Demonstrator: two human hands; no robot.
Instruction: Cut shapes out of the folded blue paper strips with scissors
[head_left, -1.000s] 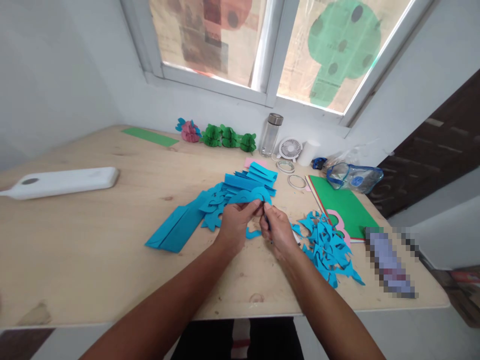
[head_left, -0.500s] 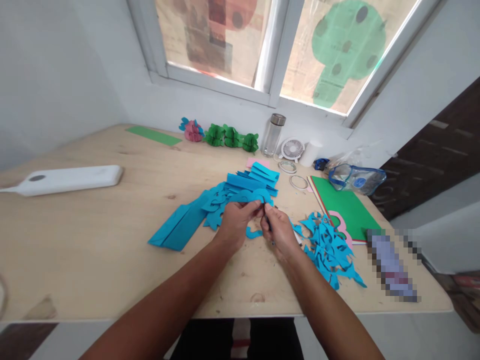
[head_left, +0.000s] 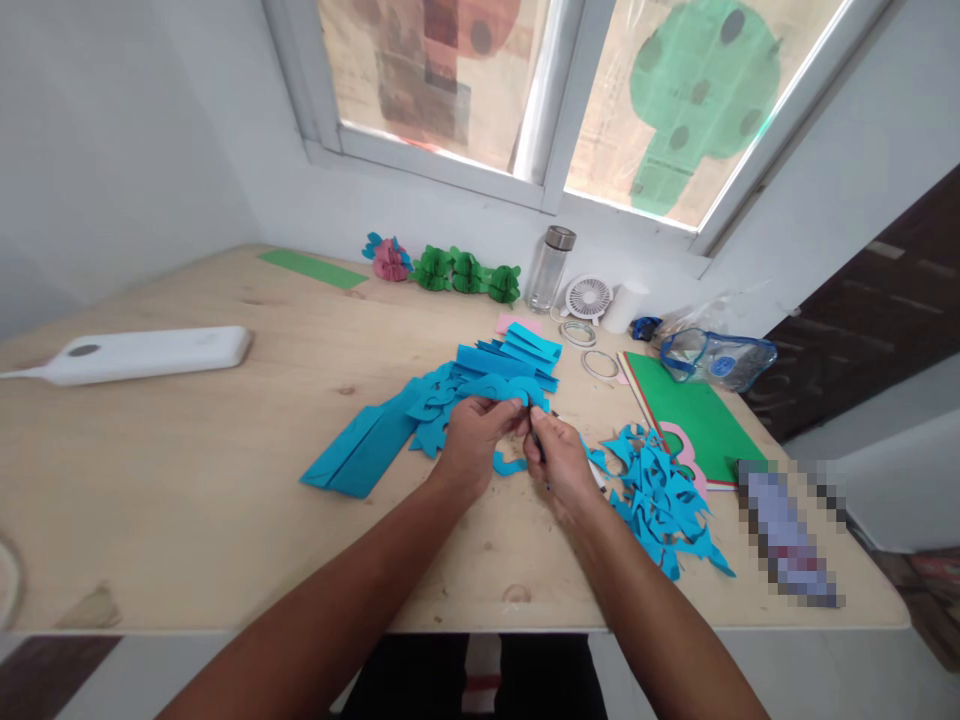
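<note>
A: What is held by the left grip [head_left: 471,448]?
B: The blue paper [head_left: 517,388] is pinched by thumb and fingers; it is held just ahead of both hands, over the bench [head_left: 225,500].
A: And by the right grip [head_left: 562,458]?
B: A dark tool [head_left: 537,446] is gripped; most of it is hidden by the fingers, so its kind cannot be told; it is held close by the paper's near edge.
A: What is seen around them?
B: Blue scraps [head_left: 654,495] are heaped to the right; a folded strip [head_left: 360,450] is laid to the left; beyond the paper, more folds [head_left: 502,365] are piled; green sheets [head_left: 690,410] are partly covered by a pink cutout [head_left: 694,472].
</note>
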